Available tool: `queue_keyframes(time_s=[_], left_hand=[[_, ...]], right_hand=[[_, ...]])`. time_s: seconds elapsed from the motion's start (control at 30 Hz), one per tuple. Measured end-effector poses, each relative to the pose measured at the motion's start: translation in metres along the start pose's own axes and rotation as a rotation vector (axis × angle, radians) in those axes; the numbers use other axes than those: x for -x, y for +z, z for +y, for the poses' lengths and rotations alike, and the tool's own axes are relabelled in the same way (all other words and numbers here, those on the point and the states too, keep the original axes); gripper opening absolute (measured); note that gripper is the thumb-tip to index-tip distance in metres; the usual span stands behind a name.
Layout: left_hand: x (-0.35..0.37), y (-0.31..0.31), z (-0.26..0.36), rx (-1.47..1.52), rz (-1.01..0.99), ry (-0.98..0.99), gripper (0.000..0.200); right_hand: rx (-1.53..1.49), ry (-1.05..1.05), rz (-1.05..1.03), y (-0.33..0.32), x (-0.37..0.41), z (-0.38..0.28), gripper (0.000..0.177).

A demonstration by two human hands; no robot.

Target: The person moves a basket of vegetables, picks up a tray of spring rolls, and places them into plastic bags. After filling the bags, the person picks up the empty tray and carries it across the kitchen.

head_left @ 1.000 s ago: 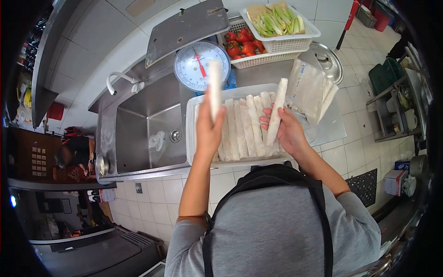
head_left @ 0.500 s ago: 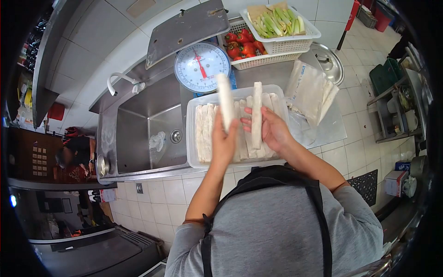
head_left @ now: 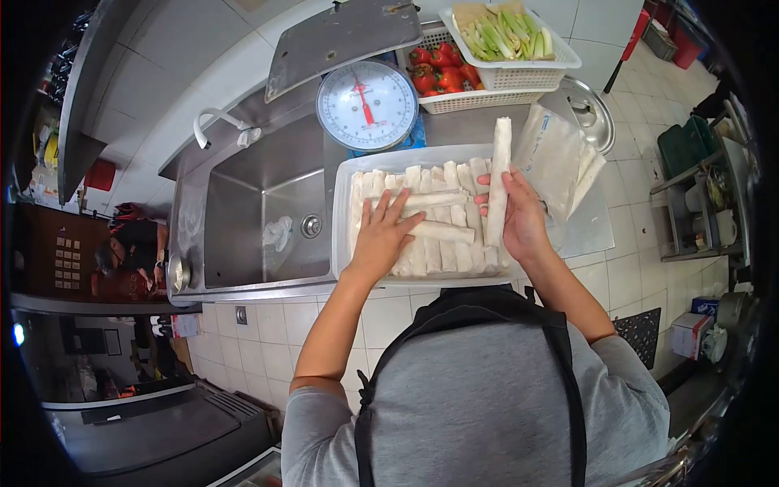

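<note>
- While it lies flat with fingers spread and grasps nothing, the left hand (head_left: pixel 380 235) presses down on two crosswise rolls (head_left: pixel 434 200) at the centre of the frame, its fingertips resting on both.
- Right hand (head_left: pixel 519 219): closed around one held roll (head_left: pixel 498 174), right of centre. The roll stands lengthwise over the right end of the tray, and its far end reaches past the tray's back rim.
- Row of rolls (head_left: pixel 422 258): pale, thin cylinders packed side by side, filling the tray from left to right. The crosswise rolls lie on top of this row, at right angles to it.
- White tray (head_left: pixel 344 243): rectangular and shallow, set on the steel tabletop (head_left: pixel 586 231) just right of the sink, with its near edge at the tabletop's front.
- Sink (head_left: pixel 251 219): a steel basin left of centre with a drain in its floor. A white tap (head_left: pixel 216 126) stands at its back left corner.
- Dial scale (head_left: pixel 367 105): round white face with a red needle, just behind the tray at upper centre.
- Basket of red tomatoes (head_left: pixel 438 71): white, to the right of the scale and partly under a second basket.
- Basket of green stalks (head_left: pixel 507 32): white, stacked on the tomato basket at the upper right.
- Packet of wrappers (head_left: pixel 558 158): clear plastic, lying just right of the tray.
- Steel lid (head_left: pixel 594 118): round, behind the packet near the tabletop's right edge.
- Another person (head_left: pixel 130 260): far left of the frame, well apart from the tray.
</note>
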State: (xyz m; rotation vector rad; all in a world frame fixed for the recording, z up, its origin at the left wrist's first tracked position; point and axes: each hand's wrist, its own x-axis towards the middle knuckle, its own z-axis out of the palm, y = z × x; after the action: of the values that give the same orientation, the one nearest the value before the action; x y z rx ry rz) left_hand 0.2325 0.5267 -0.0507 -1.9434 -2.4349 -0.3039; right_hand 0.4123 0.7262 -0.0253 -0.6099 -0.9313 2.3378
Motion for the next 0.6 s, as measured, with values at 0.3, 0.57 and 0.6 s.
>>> queue_keyframes(time_s=[0.3,0.57,0.6], left_hand=[[-0.039,0.0,-0.001,0.248,-0.134,-0.181,0.056],[-0.06,0.012,0.046,0.9,0.165,-0.214,0.069],[-0.064,0.016,0.055,0.869,0.211,-0.144,0.071]], right_hand=[[-0.079,0.14,-0.089,-0.015,0.01,0.018,0.03],[-0.253,0.191,-0.011,0.007,0.006,0.056,0.039],[-0.266,0.17,-0.019,0.01,0.004,0.06,0.04]])
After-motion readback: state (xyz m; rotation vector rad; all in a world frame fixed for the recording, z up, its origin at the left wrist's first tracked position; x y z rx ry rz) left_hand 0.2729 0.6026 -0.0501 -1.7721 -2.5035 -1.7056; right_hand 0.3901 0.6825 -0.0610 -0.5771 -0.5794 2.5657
